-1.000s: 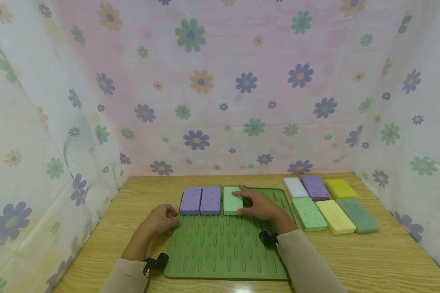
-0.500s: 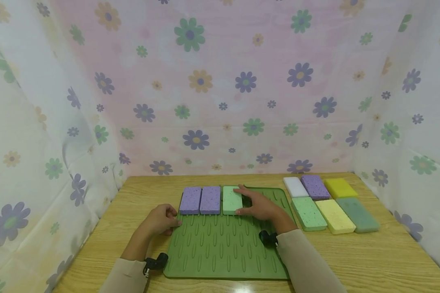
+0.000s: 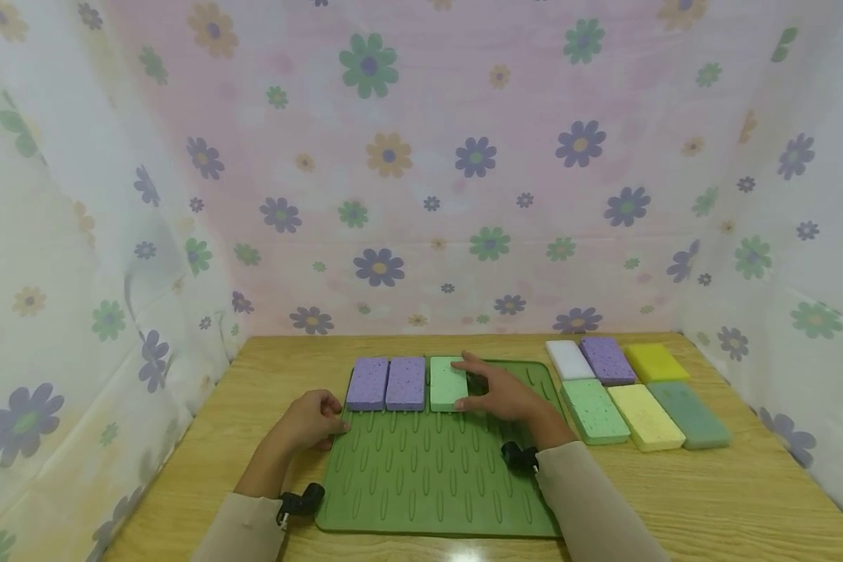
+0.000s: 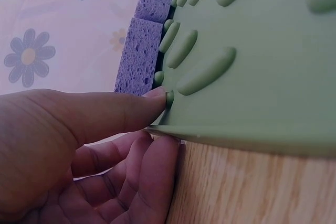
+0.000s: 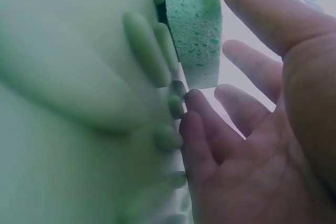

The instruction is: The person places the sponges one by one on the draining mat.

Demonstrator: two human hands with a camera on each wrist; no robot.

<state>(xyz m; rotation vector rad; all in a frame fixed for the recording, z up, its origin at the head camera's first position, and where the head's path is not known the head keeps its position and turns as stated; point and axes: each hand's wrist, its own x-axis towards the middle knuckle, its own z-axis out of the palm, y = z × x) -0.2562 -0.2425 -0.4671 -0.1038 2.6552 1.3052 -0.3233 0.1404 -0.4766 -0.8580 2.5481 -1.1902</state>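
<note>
A light green sponge (image 3: 446,384) lies flat at the back of the ribbed green mat (image 3: 393,519). My right hand (image 3: 503,394) holds it from the right, thumb at the near end and fingers at the far end. To its left, across a narrow gap, two purple sponges (image 3: 368,382) lie side by side. At the mat's left edge, my left hand (image 3: 311,421) pinches the rim. In the left wrist view the thumb (image 4: 121,109) is on top of that rim and the curled fingers are below it. Pores show on the green sponge (image 5: 193,24) in the right wrist view.
Right of the mat, on the wooden table (image 3: 759,507), two rows of sponges lie close together: white (image 3: 569,360), purple (image 3: 607,360) and bright yellow (image 3: 656,362) behind; light green (image 3: 594,410), pale yellow (image 3: 645,416) and grey-green (image 3: 688,414) in front. Flowered cloth (image 3: 435,289) walls surround the table.
</note>
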